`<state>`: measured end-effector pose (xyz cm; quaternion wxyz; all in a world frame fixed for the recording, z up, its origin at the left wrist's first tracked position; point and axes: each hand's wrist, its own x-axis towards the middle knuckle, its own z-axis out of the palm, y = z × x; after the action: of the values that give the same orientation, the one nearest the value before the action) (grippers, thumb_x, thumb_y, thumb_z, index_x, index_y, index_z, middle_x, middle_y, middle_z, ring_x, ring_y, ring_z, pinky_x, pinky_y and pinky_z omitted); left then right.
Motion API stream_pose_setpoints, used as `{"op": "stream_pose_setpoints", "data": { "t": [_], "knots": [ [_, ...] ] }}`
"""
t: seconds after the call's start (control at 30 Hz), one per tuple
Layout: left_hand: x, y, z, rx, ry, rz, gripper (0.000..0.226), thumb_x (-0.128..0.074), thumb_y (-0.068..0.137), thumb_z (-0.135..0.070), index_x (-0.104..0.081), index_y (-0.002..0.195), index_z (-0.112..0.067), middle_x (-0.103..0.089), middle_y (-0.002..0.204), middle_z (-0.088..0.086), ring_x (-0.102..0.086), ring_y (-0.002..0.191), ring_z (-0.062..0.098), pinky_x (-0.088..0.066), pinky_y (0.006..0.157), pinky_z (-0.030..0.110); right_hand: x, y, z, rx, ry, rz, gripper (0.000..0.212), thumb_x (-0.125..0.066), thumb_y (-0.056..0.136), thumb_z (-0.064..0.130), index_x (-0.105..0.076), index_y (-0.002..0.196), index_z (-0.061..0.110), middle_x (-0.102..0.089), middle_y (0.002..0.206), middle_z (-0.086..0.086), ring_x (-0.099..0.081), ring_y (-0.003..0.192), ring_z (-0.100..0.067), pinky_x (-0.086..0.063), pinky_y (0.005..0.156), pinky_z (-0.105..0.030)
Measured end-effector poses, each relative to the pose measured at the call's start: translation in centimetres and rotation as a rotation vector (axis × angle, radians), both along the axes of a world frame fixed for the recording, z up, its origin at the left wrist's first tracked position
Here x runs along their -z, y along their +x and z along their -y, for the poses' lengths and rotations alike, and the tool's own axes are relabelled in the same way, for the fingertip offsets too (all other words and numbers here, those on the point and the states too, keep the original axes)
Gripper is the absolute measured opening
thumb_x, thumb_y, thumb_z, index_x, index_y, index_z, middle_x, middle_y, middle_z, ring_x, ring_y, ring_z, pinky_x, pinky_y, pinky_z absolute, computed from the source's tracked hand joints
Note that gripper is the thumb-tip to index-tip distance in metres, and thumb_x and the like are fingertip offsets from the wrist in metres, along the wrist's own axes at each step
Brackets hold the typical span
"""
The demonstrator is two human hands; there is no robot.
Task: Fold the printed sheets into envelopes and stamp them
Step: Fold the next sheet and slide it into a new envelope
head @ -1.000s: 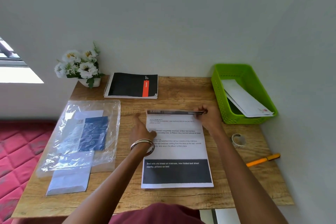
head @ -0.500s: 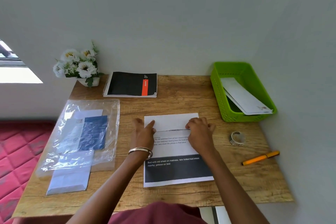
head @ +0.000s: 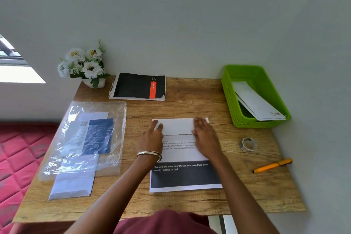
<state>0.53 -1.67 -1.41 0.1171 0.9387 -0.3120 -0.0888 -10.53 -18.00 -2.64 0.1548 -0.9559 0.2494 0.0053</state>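
Note:
A printed sheet (head: 185,176) lies flat in the middle of the wooden desk (head: 190,104), with a dark band near its front edge. Its top part is folded down, showing a blank white flap (head: 177,126). My left hand (head: 152,137) rests flat on the flap's left end, fingers spread. Over the right end of the flap lies my right hand (head: 206,135), palm down. Neither hand grips anything. A white envelope (head: 73,186) lies at the front left, partly under a clear plastic bag (head: 91,135) that holds more envelopes.
A green basket (head: 228,89) at the back right holds filled envelopes. A tape roll (head: 247,144) and an orange pen (head: 272,165) lie right of the sheet. A black spiral notebook (head: 137,86) and a white flower pot (head: 85,64) stand at the back, against the wall.
The sheet's top edge was lifted and brought down towards me into a fold. Both hands then slid back up the flap and now lie flat on it.

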Motion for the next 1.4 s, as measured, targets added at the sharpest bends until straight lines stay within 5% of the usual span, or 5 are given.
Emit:
{"op": "stream_pose_setpoints", "data": {
  "t": [0.2, 0.43, 0.63, 1.13, 1.4],
  "knots": [
    [-0.1, 0.1, 0.1, 0.074, 0.065, 0.015, 0.046, -0.043, 0.096, -0.032, -0.033, 0.14, -0.021, -0.018, 0.154, 0.0, -0.062, 0.102, 0.03, -0.053, 0.076, 0.038, -0.4, -2.3, 2.6, 0.095, -0.017, -0.092, 0.052, -0.031, 0.102, 0.023, -0.016, 0.15, 0.008, -0.009, 0.159, -0.006, -0.002, 0.147, -0.02, -0.004, 0.117, -0.036],
    [0.3, 1.2, -0.3, 0.137, 0.089, -0.085, 0.066, -0.042, 0.091, -0.053, -0.016, 0.148, -0.029, -0.005, 0.156, -0.007, -0.058, 0.106, 0.025, -0.052, 0.078, 0.034, -2.6, -4.3, -0.2, 0.438, 0.108, 0.279, 0.032, -0.061, 0.089, 0.019, -0.058, 0.118, 0.005, -0.058, 0.114, -0.017, -0.05, 0.11, -0.033, -0.042, 0.087, -0.037],
    [0.6, 1.3, -0.1, 0.139, 0.099, -0.042, 0.065, -0.032, 0.092, -0.058, -0.01, 0.148, -0.033, -0.002, 0.157, -0.007, -0.06, 0.101, 0.024, -0.054, 0.073, 0.034, -3.1, -6.8, -1.6, 0.682, 0.255, -0.047, 0.054, -0.066, 0.084, 0.042, -0.047, 0.116, 0.002, -0.061, 0.111, -0.018, -0.058, 0.101, -0.036, -0.046, 0.071, -0.035],
    [-0.3, 1.6, -0.2, 0.21, 0.207, -0.089, 0.059, -0.025, 0.095, -0.054, -0.001, 0.147, -0.039, 0.007, 0.158, -0.004, -0.053, 0.116, 0.027, -0.051, 0.083, 0.037, -7.7, -8.8, -0.6, 0.776, 1.246, 0.268, 0.026, -0.068, 0.087, 0.018, -0.054, 0.109, 0.02, -0.071, 0.091, -0.017, -0.067, 0.056, -0.029, -0.049, 0.038, -0.023],
    [-2.5, 2.9, -1.1, -0.077, -0.292, -0.675, 0.06, -0.027, 0.093, -0.059, -0.028, 0.144, -0.028, -0.029, 0.151, 0.001, -0.037, 0.132, 0.031, -0.034, 0.103, 0.049, -6.5, -8.3, 0.7, 0.831, 1.677, 0.566, 0.029, -0.04, 0.101, 0.023, -0.055, 0.098, -0.001, -0.071, 0.09, -0.025, -0.072, 0.075, -0.028, -0.056, 0.052, -0.024]
  ]
}}
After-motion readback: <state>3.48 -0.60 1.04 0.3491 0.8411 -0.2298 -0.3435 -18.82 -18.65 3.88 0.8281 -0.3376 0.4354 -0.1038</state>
